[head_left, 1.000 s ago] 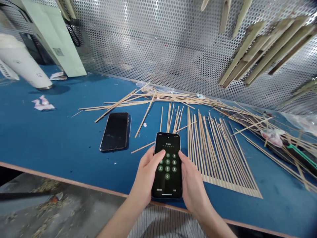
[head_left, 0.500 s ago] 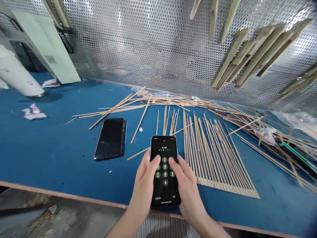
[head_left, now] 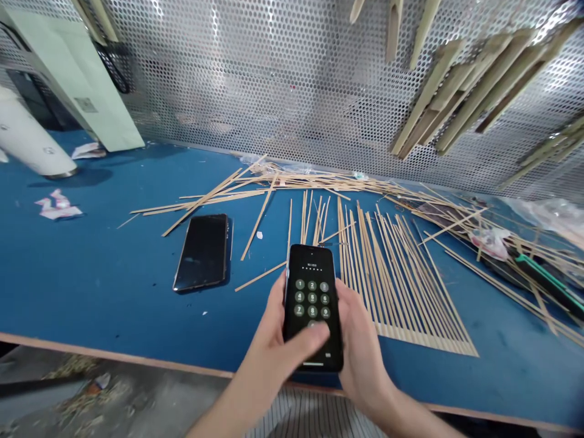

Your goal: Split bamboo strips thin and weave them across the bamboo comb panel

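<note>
A black phone (head_left: 312,274) showing a lit number keypad is held upright between both hands, over the table's front edge. My left hand (head_left: 278,344) grips its left side, with the thumb lying across the lower keypad. Fingers of my right hand (head_left: 362,334) wrap round its right side, and that thumb is off the screen. Behind and right of the phone lies a fan of thin bamboo strips (head_left: 401,274), joined along a pale band at the near end. A second phone (head_left: 202,252), its screen dark, lies flat to the left.
Loose bamboo strips (head_left: 319,181) run along the back of the blue table (head_left: 114,274). A white bottle (head_left: 34,137), a pale green bag (head_left: 86,85) and crumpled paper (head_left: 59,207) are left. A green-edged tool (head_left: 547,283) lies right. Split bamboo pieces (head_left: 483,91) hang on perforated metal.
The held phone has shifted slightly right and up. My left thumb has moved down across the keypad, and my right thumb has left the screen. The passcode dots now appear all filled.
</note>
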`<state>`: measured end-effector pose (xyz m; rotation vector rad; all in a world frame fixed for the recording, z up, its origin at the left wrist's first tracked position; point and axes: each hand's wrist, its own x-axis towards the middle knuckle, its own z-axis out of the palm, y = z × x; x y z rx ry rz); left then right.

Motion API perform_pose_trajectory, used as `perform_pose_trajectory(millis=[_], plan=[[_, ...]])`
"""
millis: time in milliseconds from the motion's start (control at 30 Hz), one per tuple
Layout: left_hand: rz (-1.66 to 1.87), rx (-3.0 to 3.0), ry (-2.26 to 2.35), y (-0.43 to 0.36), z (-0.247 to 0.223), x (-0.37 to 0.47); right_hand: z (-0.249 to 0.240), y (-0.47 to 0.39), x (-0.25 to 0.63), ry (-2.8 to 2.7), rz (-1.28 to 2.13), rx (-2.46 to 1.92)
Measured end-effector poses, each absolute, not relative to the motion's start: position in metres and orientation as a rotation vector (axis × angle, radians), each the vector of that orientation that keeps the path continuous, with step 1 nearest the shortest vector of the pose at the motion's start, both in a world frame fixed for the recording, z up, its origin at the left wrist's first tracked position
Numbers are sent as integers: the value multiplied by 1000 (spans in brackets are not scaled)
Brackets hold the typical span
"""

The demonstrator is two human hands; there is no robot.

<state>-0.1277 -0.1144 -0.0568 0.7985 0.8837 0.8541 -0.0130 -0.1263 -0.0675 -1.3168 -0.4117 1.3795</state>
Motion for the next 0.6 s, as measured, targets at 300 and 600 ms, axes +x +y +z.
perform_pose_trajectory(millis=[300, 600], plan=[[848, 788, 734, -128, -80, -144, -48, -116, 9, -648, 1584, -1265], [968, 860, 822, -132, -81, -147, -33, -89, 8, -956, 1586, -1118]])
